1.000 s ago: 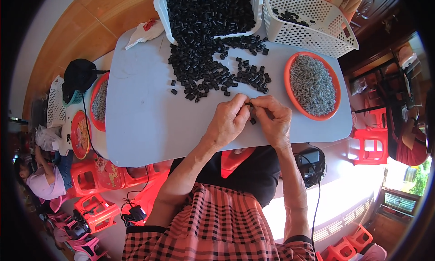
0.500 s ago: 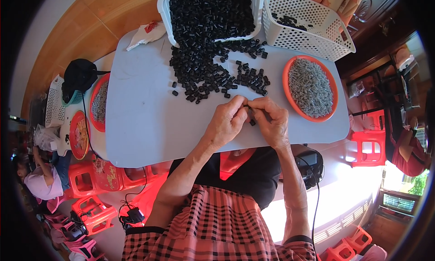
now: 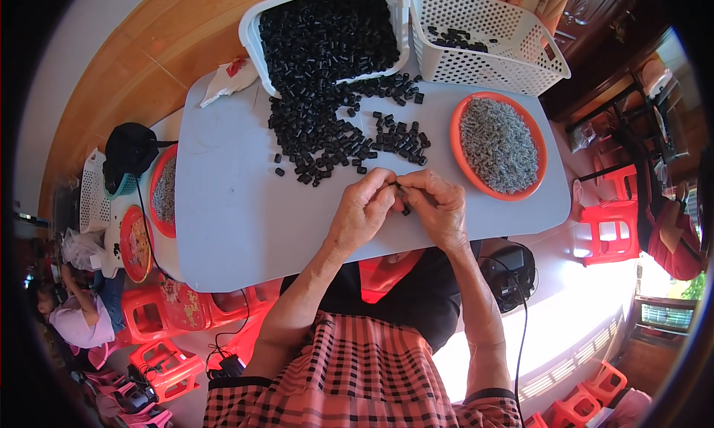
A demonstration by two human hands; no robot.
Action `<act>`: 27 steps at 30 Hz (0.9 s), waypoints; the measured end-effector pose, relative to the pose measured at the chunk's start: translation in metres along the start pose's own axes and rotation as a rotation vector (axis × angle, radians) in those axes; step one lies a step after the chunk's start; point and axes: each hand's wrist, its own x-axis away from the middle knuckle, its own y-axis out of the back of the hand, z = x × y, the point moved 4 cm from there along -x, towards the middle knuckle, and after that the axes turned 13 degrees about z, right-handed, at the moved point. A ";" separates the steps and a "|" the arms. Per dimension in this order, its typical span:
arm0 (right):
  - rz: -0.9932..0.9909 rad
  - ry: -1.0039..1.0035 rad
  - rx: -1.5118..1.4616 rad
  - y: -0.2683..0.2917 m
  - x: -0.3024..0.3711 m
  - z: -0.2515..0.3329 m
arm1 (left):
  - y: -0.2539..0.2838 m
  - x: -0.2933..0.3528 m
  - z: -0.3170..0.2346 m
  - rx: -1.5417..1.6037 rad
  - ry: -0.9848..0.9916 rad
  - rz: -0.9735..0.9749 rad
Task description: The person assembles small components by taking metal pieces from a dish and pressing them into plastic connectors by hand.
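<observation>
left hand [image 3: 362, 208] and right hand [image 3: 444, 205] pinch a small dark piece [image 3: 399, 187] between fingertips over the table's [image 3: 238, 205] near side; working it likely calls for a steady grip.

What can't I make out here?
Head view:
Small dark piece between bare left hand and bare right hand: fingers cover most.
Fine grey bits in the round orange bowl: too small to distinguish.
Second orange bowl, left: partly hidden by the pale-blue tabletop.
</observation>
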 end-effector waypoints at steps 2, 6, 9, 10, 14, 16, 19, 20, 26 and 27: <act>0.014 0.030 -0.036 0.002 -0.002 -0.002 | 0.000 -0.001 0.005 0.182 0.035 0.082; 0.051 0.021 -0.047 0.002 -0.004 0.001 | 0.002 -0.002 0.003 0.255 0.091 0.125; 0.045 -0.013 -0.073 0.001 -0.004 0.006 | 0.002 -0.001 0.001 0.260 0.107 0.127; 0.050 -0.002 -0.046 0.000 -0.004 0.009 | 0.003 -0.001 0.001 0.272 0.093 0.121; 0.038 0.050 0.034 0.000 -0.002 0.016 | 0.001 0.000 0.000 0.328 0.080 0.097; 0.045 0.062 0.026 0.001 -0.002 0.017 | 0.003 0.001 0.002 0.327 0.048 0.111; 0.068 0.078 0.008 0.003 -0.003 0.021 | 0.004 0.005 -0.002 0.339 0.021 0.106; 0.083 0.082 -0.002 0.003 -0.003 0.023 | 0.004 0.006 -0.003 0.352 0.027 0.089; 0.069 0.015 -0.209 0.000 -0.005 0.024 | 0.005 0.010 -0.018 0.429 -0.007 0.013; 0.068 0.015 -0.211 0.000 -0.005 0.023 | 0.005 0.011 -0.018 0.428 -0.005 0.013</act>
